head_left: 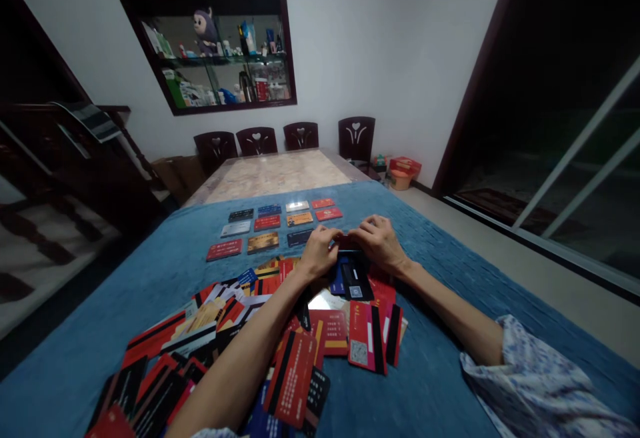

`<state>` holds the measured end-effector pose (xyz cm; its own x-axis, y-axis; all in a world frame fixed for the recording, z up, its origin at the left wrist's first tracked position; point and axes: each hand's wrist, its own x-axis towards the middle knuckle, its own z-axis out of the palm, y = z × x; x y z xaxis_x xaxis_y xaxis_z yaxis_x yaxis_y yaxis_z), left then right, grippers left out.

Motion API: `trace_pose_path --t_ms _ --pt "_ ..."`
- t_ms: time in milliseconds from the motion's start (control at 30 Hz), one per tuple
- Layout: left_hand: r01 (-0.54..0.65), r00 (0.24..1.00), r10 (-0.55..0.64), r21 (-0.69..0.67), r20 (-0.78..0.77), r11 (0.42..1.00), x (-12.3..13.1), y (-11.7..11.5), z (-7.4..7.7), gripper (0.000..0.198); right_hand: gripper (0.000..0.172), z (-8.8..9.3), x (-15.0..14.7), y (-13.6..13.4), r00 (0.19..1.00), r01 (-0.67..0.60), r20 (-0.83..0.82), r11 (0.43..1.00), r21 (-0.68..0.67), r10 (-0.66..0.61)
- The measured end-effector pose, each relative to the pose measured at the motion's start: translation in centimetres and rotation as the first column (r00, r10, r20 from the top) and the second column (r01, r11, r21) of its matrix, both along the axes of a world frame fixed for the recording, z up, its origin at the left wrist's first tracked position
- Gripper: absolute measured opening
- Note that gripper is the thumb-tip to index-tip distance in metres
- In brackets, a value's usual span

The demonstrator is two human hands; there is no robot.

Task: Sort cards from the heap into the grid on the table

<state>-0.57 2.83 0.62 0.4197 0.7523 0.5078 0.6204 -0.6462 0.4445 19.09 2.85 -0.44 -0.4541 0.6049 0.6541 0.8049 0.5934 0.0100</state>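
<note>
Both my hands reach out over a blue cloth on a table. My left hand and my right hand meet with fingers curled, together pinching a dark red card just above the cloth. Beyond them lie rows of cards set out flat in a grid, red, blue, black, silver and gold. Under my forearms spreads a loose heap of cards, mostly red and black. A dark blue card lies right below my hands.
The bare marble tabletop continues past the cloth to several dark chairs at the far end. A wall niche with glass shelves holds bottles and a plush toy. A glass sliding door stands to the right, stairs to the left.
</note>
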Motion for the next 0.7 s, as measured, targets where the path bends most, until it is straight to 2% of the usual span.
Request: trace_pose_path --t_ms 167,467,700 --pt "-0.068 0.995 0.067 -0.02 -0.077 0.997 -0.1 0.2 -0.4 0.024 0.023 -0.6 0.4 0.2 1.0 0.005 -0.016 1.0 -0.025 -0.005" --pt "-0.154 0.981 0.147 -0.041 -0.124 0.987 -0.1 0.0 0.0 0.029 0.023 -0.7 1.5 0.1 0.999 0.012 -0.036 0.988 -0.154 -0.018" --pt "-0.197 0.944 0.187 -0.011 -0.27 0.98 0.3 0.0 0.0 0.031 0.041 -1.4 1.5 0.2 0.996 0.076 -0.021 0.963 -0.257 -0.084"
